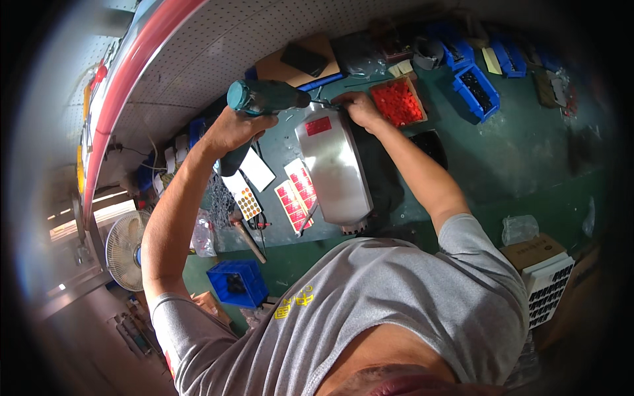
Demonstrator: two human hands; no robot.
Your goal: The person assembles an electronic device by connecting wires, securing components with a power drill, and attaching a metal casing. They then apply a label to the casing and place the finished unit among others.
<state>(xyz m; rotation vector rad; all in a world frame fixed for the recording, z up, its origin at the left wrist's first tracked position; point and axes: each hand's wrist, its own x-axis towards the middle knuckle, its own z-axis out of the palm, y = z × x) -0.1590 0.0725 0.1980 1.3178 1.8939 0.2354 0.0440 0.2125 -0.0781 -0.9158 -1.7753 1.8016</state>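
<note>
My left hand (232,134) is wrapped round the handle of a teal and black power drill (267,98). The drill lies level, its nose pointing right at the far end of a brushed-metal housing (335,168). This long silvery body rests on the bench with a red label (318,126) near its far end. My right hand (358,109) is at that same far end, beside the drill's tip. Its fingers are closed together there, and whatever they pinch is too small to make out.
A box of small red parts (398,101) sits right of my right hand. Farther right is a blue bin (476,92) with black parts. Red label sheets (295,196) lie left of the housing, near a hammer-like tool (248,239). A fan (127,251) stands at far left.
</note>
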